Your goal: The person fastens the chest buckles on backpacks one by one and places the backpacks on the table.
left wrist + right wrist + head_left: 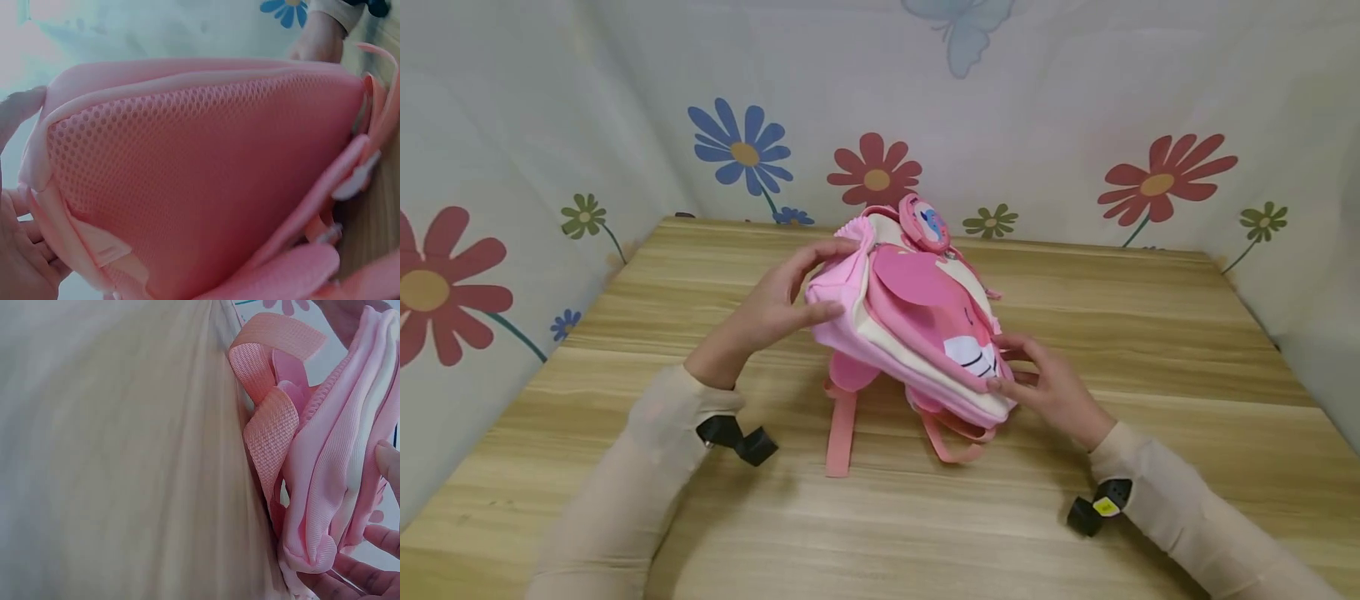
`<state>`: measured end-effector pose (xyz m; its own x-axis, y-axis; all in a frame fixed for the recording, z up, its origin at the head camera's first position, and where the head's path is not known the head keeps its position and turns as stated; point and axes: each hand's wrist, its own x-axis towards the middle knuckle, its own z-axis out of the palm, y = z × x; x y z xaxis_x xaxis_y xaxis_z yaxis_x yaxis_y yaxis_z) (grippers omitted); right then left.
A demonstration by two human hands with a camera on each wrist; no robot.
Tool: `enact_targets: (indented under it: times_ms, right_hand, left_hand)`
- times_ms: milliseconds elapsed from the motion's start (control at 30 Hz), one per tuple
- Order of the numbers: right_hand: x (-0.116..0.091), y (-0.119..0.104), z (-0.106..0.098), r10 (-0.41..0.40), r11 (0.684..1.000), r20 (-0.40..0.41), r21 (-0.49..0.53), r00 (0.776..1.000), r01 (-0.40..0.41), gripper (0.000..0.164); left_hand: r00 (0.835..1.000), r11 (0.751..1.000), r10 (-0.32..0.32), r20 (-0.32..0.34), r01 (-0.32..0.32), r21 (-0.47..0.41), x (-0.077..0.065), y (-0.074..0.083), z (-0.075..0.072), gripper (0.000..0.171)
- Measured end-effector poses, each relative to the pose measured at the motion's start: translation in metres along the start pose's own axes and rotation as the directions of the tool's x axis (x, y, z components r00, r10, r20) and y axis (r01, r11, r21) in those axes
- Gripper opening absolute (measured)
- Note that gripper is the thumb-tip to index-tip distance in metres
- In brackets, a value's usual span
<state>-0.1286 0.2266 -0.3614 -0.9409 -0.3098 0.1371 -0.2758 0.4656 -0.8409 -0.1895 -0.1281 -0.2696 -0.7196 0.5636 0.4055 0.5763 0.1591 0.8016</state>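
A child's pink and cream backpack (917,292) with an animal face on its front is tilted over the table. My left hand (771,304) grips its left end, the thumb on the near side and the fingers over the far side. At the lower right corner, my right hand (1060,396) holds the bag with thumb and fingers spread around its edge. A small round pink pouch (925,223) sits at the bag's upper end. The mesh back panel (187,162) faces the left wrist camera. Salmon straps (272,428) hang loose below.
The wooden table (820,533) extends around the bag on all sides. Behind it stands a pale curtain (1045,100) printed with flowers and a butterfly. One strap end (841,433) lies toward the table's near side.
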Motion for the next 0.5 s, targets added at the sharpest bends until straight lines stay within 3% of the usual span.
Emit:
enact_targets:
  times_ms: [267,500]
  right_hand:
    - [0.003,-0.003,0.012,-0.02,0.997,-0.005,0.075,1.0,0.021,0.057]
    - [0.008,-0.005,0.023,-0.041,0.991,0.003,0.126,0.999,0.04,0.058]
  left_hand:
    - [0.997,0.996,0.039,-0.07,-0.045,-0.08,0.01,0.017,0.005,0.077]
    - [0.991,0.998,0.036,-0.127,-0.042,-0.041,0.018,0.033,0.005,0.063]
